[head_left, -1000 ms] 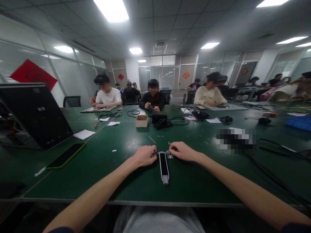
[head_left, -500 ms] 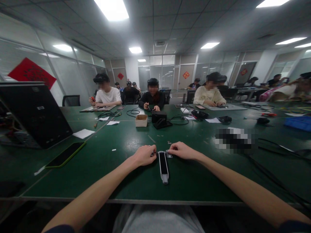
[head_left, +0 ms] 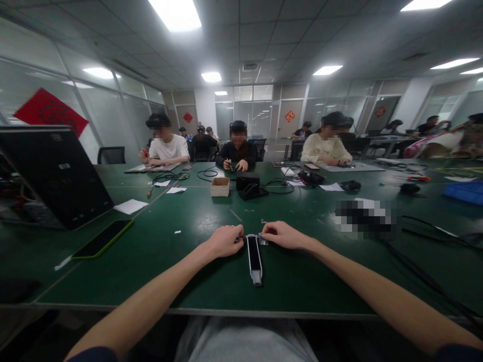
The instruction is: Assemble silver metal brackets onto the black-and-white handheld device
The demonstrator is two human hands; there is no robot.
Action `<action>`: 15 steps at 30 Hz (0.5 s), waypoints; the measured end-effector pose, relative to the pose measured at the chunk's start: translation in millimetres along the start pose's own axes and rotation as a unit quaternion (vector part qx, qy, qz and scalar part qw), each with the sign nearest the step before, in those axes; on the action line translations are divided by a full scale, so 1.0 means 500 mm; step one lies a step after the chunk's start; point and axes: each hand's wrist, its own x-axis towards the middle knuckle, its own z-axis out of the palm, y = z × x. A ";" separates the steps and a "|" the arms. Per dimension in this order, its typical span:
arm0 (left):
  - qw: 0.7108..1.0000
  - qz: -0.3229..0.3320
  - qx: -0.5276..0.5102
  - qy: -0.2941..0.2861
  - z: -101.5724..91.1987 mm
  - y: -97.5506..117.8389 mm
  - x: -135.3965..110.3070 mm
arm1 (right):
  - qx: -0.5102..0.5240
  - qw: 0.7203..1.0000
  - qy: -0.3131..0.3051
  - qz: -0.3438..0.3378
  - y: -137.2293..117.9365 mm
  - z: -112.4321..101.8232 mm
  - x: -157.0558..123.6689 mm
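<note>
A narrow device (head_left: pixel 254 259) with a black face, a pale rim and a grey tip lies on the green table, its tip toward me. At its far left corner my left hand (head_left: pixel 227 240) is closed, fingertips pinched on a small metallic part (head_left: pixel 237 239) mostly hidden by the fingers. My right hand (head_left: pixel 282 235) pinches at a small silver metal bracket (head_left: pixel 263 241) beside the far right corner. Whether either part is attached to the device cannot be made out. A tiny metal piece (head_left: pixel 263 221) lies just beyond my right fingertips.
A phone with a green edge (head_left: pixel 102 239) and a black computer case (head_left: pixel 60 176) are to the left. Ahead stand a small open box (head_left: pixel 220 187) and a black stand (head_left: pixel 249 186). Cables (head_left: pixel 418 274) run along the right, near a blue bin (head_left: pixel 462 192). Several people sit across the table.
</note>
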 end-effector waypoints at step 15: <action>1.000 -0.004 0.005 0.004 0.002 0.003 -0.001 | -0.016 0.997 0.039 -0.067 -0.004 0.008 -0.004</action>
